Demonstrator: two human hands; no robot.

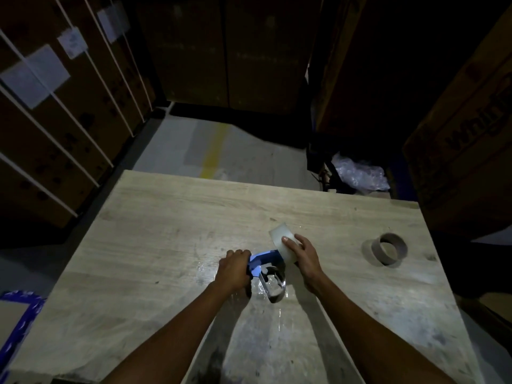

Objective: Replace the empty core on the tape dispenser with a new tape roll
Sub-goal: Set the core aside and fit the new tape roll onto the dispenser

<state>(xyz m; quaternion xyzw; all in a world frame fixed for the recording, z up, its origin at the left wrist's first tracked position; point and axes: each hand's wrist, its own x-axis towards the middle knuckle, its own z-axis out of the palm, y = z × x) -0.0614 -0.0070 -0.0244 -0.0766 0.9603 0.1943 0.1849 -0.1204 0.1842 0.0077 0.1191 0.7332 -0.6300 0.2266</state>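
Observation:
My left hand grips the handle of the blue tape dispenser, which lies low over the wooden table with its metal front plate pointing toward me. My right hand holds a clear new tape roll pressed against the dispenser's right side, fingers wrapped over the roll's rim. The empty brown cardboard core lies apart on the table, to the right of both hands.
Strapped cardboard boxes are stacked along the left, and more boxes rise at the right. A crumpled plastic bag sits beyond the table's far right corner. A blue-edged carton lies at the lower left.

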